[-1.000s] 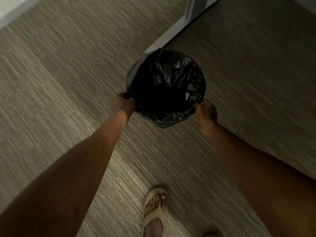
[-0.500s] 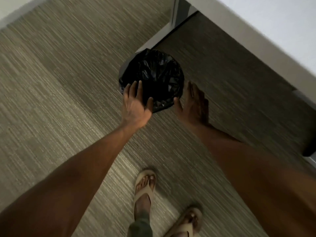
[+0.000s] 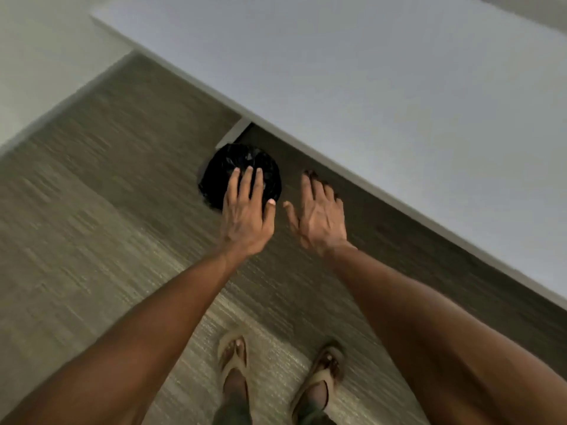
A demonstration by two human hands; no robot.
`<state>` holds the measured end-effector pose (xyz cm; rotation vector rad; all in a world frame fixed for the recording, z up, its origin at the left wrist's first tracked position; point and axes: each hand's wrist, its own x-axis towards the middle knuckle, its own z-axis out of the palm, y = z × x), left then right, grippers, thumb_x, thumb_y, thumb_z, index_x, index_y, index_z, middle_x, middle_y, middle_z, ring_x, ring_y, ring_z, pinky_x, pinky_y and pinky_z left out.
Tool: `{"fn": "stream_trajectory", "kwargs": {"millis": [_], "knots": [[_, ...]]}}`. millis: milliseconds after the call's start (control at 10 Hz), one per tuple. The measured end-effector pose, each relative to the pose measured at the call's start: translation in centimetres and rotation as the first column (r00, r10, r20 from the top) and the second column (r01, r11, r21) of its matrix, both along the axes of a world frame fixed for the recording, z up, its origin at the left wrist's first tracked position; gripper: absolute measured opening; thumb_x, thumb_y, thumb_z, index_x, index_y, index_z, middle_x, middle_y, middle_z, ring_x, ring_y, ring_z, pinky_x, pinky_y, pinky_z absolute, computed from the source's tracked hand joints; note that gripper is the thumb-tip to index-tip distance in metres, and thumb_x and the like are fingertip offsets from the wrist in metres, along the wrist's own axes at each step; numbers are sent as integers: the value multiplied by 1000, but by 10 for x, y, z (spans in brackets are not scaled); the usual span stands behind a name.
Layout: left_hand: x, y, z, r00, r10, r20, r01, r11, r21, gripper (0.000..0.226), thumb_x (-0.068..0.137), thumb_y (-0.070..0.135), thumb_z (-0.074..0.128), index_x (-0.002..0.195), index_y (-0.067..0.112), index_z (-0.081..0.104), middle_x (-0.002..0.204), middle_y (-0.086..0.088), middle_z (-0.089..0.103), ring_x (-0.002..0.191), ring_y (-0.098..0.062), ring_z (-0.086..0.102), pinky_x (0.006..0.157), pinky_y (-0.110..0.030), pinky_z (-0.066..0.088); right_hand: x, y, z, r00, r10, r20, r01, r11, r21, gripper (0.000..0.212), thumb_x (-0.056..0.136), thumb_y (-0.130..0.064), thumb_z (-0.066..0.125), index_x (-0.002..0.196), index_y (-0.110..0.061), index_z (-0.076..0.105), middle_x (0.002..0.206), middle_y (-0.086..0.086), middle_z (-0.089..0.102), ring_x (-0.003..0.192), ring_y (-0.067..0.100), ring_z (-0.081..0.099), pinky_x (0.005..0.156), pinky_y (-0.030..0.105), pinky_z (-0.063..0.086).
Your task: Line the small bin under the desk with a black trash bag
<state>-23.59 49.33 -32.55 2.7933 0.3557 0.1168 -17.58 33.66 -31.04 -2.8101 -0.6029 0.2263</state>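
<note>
The small round bin [image 3: 221, 170] stands on the carpet by the desk's front edge, lined with a glossy black trash bag [image 3: 267, 167] folded over its rim. My left hand [image 3: 247, 214] hovers above the bin's near side, fingers spread, holding nothing and partly covering the bag. My right hand [image 3: 319, 216] is open too, to the right of the bin and apart from it, above the floor.
A pale grey desk top [image 3: 368, 87] runs diagonally across the upper right, its edge just behind the bin. A desk leg [image 3: 234, 131] meets the floor beside the bin. My two sandalled feet [image 3: 233, 354] stand on the striped carpet below.
Both hands have let go of the bag's rim and lifted away with fingers spread. The view has risen and pulled back, so the bin looks smaller and the desk top has come into view.
</note>
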Motion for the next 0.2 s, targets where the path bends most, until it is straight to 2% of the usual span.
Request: {"fn": "stream_trajectory", "kwargs": {"millis": [200], "knots": [[-15, -29, 93, 989, -149, 12, 148, 989, 12, 73, 100, 45, 28, 162, 6, 21, 169, -15, 22, 157, -34, 10, 127, -50, 18, -12, -10, 100, 996, 17, 91, -18, 1000, 6, 79, 103, -54, 39, 164, -11, 14, 168, 16, 30, 148, 36, 36, 118, 51, 33]]}}
